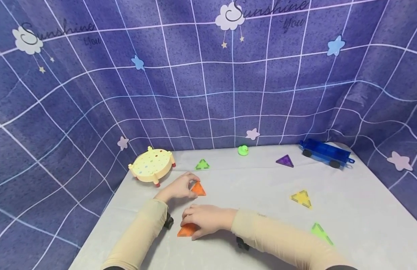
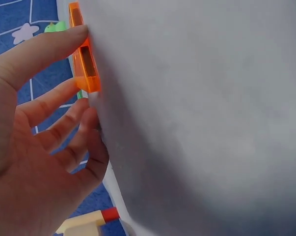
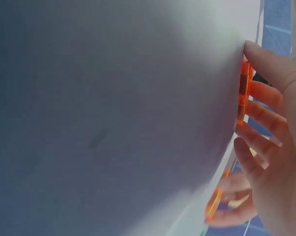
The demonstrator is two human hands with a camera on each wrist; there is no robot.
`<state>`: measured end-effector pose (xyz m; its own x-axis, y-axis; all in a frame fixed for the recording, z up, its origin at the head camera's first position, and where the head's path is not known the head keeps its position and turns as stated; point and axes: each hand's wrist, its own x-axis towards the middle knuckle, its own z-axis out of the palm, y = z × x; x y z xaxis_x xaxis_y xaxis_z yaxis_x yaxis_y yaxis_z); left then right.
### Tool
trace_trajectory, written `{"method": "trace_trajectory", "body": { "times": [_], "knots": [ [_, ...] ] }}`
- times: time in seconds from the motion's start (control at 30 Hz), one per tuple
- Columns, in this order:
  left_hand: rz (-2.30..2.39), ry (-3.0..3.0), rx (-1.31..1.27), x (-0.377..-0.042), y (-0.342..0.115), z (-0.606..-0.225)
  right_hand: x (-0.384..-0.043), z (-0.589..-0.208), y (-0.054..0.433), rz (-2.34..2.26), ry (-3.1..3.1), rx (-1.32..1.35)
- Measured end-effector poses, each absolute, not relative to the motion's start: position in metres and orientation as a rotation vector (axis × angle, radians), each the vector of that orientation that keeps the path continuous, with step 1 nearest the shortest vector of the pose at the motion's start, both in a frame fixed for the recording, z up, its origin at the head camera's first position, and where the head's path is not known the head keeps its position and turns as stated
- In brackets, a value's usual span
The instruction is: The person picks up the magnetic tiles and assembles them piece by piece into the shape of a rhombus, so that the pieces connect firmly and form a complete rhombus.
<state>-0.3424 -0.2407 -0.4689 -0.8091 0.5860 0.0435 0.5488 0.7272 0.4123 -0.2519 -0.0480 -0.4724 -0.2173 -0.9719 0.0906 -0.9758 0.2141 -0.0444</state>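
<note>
Orange far triangle (image 1: pixel 199 188) and orange near triangle (image 1: pixel 187 230) lying between fingers on the bench (image 1: pixel 245 180)

Both orange tiles are lying on the left part of the bench, one farther off and one nearer, with a gap of pale cover showing between them. At the far tile, the left hand (image 1: pixel 181 186) is pinching the edges between a curled forefinger and the thumb, partly closed, while its other fingers are bending loosely beside the tile. At the near tile, the right hand (image 1: pixel 208 220) is curving over from the right, partly closed, its thumb sitting at the near side and its fingers gripping the far side.

Beyond the left hand, a spotted cream toy (image 1: pixel 152 165) with red-tipped legs is standing at the far left, and a green triangle (image 1: pixel 202 164) is lying just right of it. Along the far edge, a green duck (image 1: pixel 243 150) is sitting near the middle, a purple triangle (image 1: pixel 285 161) is lying farther right, and a blue wagon (image 1: pixel 325 150) is occupying the far right corner. Nearer on the right, a yellow triangle (image 1: pixel 302 198) is lying well apart from the hands, and a lime triangle (image 1: pixel 321 233) is showing partly behind the right sleeve (image 1: pixel 275 234). A purple-blue curtain (image 1: pixel 208 82) is hanging behind the bench.
</note>
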Motion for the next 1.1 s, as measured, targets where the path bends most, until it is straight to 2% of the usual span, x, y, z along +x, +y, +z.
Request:
{"method": "trace_trajectory", "body": {
  "times": [0.33,1.1],
  "knots": [
    [0.654,2.802,0.937,-0.346,-0.239,-0.469,-0.268,-0.475,-0.006,0.239,-2.579,1.764],
    [0.481,3.007,0.798,-0.326,-0.206,-0.470,-0.297,-0.477,0.086,0.366,-2.754,1.255]
  ]
}}
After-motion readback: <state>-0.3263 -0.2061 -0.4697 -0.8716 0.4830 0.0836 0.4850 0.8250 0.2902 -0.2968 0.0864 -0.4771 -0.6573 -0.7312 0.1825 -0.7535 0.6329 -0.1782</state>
